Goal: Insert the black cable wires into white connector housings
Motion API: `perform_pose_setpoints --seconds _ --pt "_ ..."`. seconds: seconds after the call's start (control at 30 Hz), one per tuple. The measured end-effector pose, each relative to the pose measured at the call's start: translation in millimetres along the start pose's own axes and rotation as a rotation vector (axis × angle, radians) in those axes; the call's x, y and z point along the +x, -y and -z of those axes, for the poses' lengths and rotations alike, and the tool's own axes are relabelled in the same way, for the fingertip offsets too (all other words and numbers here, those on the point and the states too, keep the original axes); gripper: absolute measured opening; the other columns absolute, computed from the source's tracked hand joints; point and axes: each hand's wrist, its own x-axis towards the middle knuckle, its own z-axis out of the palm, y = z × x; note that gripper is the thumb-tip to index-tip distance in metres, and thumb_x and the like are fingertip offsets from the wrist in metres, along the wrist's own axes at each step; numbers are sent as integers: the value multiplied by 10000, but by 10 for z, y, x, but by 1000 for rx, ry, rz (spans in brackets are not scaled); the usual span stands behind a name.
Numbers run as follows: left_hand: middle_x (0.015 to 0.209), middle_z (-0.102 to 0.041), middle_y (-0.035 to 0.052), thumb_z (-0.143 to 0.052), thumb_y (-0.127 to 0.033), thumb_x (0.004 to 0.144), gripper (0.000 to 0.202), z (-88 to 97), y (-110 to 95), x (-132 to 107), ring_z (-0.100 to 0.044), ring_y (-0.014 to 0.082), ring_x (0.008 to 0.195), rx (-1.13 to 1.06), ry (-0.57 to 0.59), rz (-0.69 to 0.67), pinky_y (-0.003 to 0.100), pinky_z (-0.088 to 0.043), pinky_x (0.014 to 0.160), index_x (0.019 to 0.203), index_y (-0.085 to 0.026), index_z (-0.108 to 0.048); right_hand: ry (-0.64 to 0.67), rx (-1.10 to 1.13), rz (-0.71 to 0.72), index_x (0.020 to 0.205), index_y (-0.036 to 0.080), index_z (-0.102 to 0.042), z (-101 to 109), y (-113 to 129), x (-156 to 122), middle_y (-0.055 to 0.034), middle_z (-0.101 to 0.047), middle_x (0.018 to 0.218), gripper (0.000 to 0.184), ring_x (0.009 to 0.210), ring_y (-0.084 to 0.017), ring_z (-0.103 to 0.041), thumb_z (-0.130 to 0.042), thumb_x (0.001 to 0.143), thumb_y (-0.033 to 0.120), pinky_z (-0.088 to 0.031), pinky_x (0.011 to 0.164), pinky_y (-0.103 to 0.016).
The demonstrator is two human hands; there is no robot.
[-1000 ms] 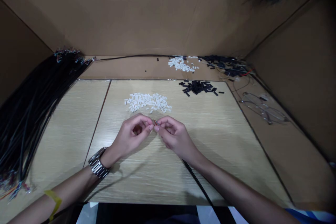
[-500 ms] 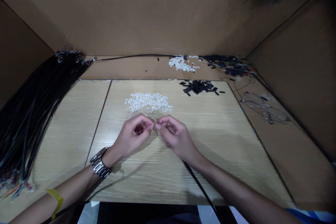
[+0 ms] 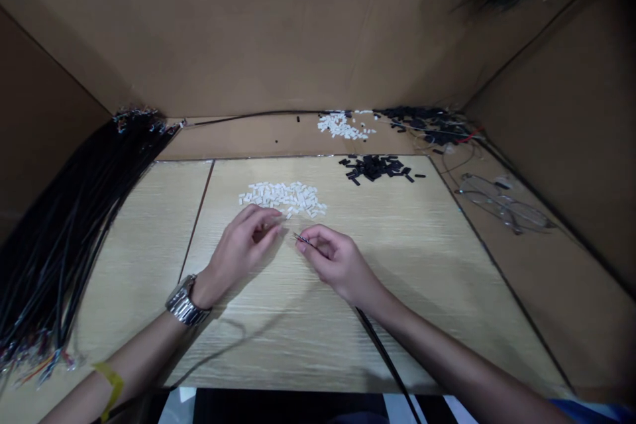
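Observation:
My right hand (image 3: 338, 264) pinches the end of a black cable (image 3: 381, 350), and thin bare wire ends (image 3: 299, 237) stick out past the fingertips to the left. The cable runs under my right wrist and down over the table's front edge. Just left of the wires is my left hand (image 3: 242, 238), thumb and forefinger apart, with nothing visible between them. Its fingertips are close to the near edge of a pile of small white plastic pieces (image 3: 285, 195). A metal watch (image 3: 186, 303) is on my left wrist.
Small black pieces (image 3: 373, 167) lie at the back right of the table (image 3: 422, 265). Behind are more white pieces (image 3: 342, 126) and black pieces (image 3: 427, 122) on cardboard. A thick bundle of black cables (image 3: 74, 212) fills the left side. Eyeglasses (image 3: 507, 205) rest at right.
My left hand has moved away from the wires, up and left toward the white pieces, and its fingertips have parted. My right hand still holds the cable, its wire ends now more exposed.

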Motion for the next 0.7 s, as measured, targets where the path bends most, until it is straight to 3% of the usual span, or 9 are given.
perform_pose_setpoints --seconds 0.1,0.23,0.53,0.7 --pt "1059 -648 61 -661 -252 935 263 -120 16 102 -602 220 990 163 -13 -18 357 -489 882 1193 -205 -662 14 -60 23 874 200 -603 33 -39 16 47 -479 677 168 573 -107 -415 -617 912 362 -336 530 -237" --pt "1053 -665 62 -582 -217 979 157 -222 23 218 -603 227 1006 203 -14 -48 373 -479 912 1067 -199 -712 5 -148 51 870 193 -610 92 -68 40 43 -474 692 154 608 -116 -434 -587 921 337 -351 569 -241" --pt "1138 -670 96 -598 -225 967 157 -112 113 205 -575 276 1071 174 0 -63 463 -426 973 1060 -195 -720 -45 -224 92 865 199 -597 167 -4 74 54 -457 671 136 590 -112 -421 -564 924 318 -325 551 -232" --pt "1029 -701 86 -588 -228 969 128 -97 100 201 -593 265 1016 40 24 -34 465 -416 971 980 -186 -708 -68 -221 106 850 194 -607 159 4 98 47 -498 665 90 600 -116 -443 -585 898 267 -336 566 -237"
